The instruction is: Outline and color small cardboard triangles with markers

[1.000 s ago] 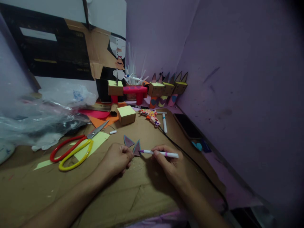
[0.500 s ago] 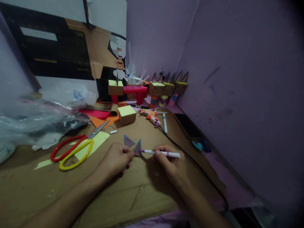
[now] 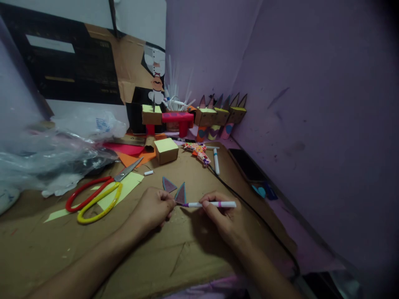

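Note:
My left hand (image 3: 158, 206) pinches the lower left corner of a small triangular cutout (image 3: 181, 194), coloured purple with a blue edge. Between the fingers of my right hand (image 3: 222, 209) is a white marker (image 3: 212, 204) with a purple tip and band, held nearly level. Its tip points left and lies at the bottom edge of the cutout. A second triangular cutout (image 3: 168, 185) lies flat just behind, touched by neither hand. A white marker cap (image 3: 149, 172) rests farther back on the cardboard sheet (image 3: 146, 265).
Scissors (image 3: 102, 195) with red and yellow handles lie left on pale green paper (image 3: 132, 187). Behind stands a small cardboard box (image 3: 166, 151). A glue gun (image 3: 199, 153) trails a black cord at right, near a blue-capped marker (image 3: 216, 161) and a phone (image 3: 246, 165).
The marker in my right hand has moved from the cutout's right edge down and slightly left to its bottom edge. My left hand stays put.

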`<state>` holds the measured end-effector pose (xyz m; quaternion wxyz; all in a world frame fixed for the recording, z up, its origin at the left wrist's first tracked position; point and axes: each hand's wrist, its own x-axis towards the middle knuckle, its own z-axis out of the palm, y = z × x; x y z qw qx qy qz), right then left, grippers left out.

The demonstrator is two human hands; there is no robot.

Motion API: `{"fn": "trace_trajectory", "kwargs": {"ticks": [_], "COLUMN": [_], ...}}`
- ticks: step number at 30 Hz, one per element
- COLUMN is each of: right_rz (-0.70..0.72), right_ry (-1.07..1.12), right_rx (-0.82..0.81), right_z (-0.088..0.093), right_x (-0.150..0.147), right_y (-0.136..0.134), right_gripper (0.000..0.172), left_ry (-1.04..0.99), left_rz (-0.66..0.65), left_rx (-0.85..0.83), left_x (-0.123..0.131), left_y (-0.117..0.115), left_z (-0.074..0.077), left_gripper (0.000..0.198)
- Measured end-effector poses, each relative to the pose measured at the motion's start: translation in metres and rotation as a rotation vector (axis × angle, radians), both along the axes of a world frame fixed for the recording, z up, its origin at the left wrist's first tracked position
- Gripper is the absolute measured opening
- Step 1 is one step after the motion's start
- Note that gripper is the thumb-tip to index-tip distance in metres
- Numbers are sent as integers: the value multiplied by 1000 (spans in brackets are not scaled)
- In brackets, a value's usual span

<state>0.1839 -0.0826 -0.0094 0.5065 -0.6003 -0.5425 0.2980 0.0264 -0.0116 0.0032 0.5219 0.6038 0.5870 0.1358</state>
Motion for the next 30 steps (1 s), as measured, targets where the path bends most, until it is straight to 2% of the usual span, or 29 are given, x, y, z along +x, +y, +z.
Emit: {"fn": "trace_trajectory", "kwargs": {"ticks": [16,24,30], "right_rz": [2,64,43], "right_ry": [-70,-107,-179], "right_rx": [54,135,126], "right_z": [-2,0,1], "right_x": [1,-2,0], "right_y": [-1,-1,-1], "right_gripper": [15,14,15], "left_ry": [-20,1,-4], "left_rz": [15,11,-7], "left_rx": [-8,-8,-4], "left_x": [-1,1,1], "left_y": [1,0,0], "left_z": [-4,0,0], "left_gripper": [15,15,17]}}
